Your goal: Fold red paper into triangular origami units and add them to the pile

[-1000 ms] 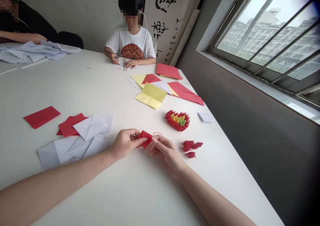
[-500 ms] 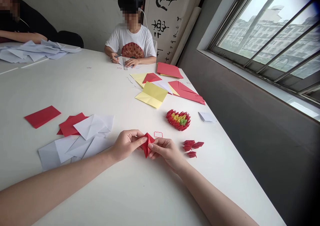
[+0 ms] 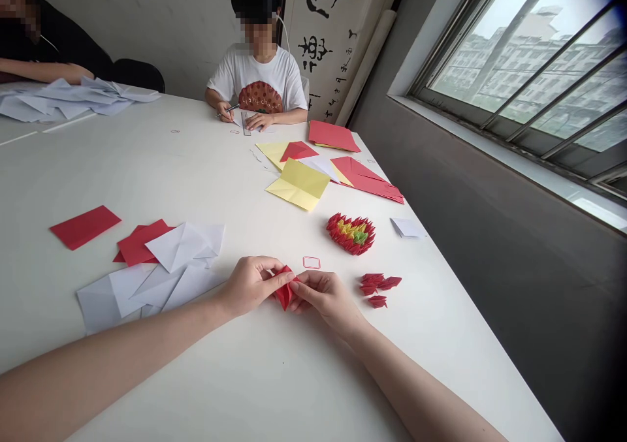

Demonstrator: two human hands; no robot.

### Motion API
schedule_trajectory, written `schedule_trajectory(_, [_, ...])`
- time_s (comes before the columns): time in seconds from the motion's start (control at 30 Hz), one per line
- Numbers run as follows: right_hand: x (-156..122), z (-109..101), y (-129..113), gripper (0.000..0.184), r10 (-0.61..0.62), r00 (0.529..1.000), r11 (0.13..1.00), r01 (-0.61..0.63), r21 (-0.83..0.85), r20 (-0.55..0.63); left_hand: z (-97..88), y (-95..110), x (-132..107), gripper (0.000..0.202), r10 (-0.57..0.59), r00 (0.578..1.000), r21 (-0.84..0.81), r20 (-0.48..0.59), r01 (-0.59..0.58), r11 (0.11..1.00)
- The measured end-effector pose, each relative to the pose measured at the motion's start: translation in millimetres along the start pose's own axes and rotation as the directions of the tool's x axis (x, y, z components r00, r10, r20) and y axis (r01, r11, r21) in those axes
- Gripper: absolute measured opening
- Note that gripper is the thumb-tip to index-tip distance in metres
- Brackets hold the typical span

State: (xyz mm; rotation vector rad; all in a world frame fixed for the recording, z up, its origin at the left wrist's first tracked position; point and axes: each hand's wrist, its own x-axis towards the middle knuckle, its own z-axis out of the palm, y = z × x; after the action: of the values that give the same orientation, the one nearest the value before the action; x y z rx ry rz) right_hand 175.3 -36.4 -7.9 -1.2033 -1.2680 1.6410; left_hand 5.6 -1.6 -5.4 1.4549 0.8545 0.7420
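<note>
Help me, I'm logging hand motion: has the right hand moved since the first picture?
Yes, slightly: the right hand has shifted down and leftward in view, clear of the red outline it partly covered.

red paper (image 3: 285, 298) partly covered by fingers (image 3: 307, 292), window (image 3: 529, 57) cut off, scroll (image 3: 318, 27) cropped above

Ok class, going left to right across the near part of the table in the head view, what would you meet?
White papers → left hand → folded red paper → right hand → small red pieces → folded white sheet.
</note>
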Motion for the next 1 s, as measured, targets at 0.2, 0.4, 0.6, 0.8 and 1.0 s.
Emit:
schedule_trajectory(0.2, [-2, 6, -2, 0.036, 0.01, 0.998, 0.998, -0.015, -0.068, -0.066, -0.2, 1, 0, 0.023, -0.006, 1.0, 0.037, -0.004, 0.006, 0.999])
schedule_trajectory(0.4, [-2, 8, -3, 0.029, 0.02, 0.996, 0.986, -0.033, -0.16, -0.082, -0.5, 2, -1, 0.027, -0.051, 0.999, 0.041, 0.012, 0.05, 0.998])
schedule_trajectory(0.6, [-1, 6, -5, 0.03, 0.042, 0.999, 0.991, -0.046, -0.128, -0.031, -0.3, 1, 0, 0.027, -0.033, 0.999, 0.017, 0.015, 0.033, 0.999])
schedule_trajectory(0.8, [0, -1, -6, 0.032, 0.079, 0.996, 0.994, -0.077, -0.076, 0.033, -0.5, -1, 0, 0.028, -0.043, 0.996, -0.078, 0.082, 0.05, 0.996])
schedule_trajectory(1.0, [1, -4, -6, 0.033, 0.092, 0.994, 0.995, -0.088, -0.051, 0.067, -1.3, 0, 0, 0.025, -0.058, 0.996, -0.01, 0.071, 0.059, 0.998])
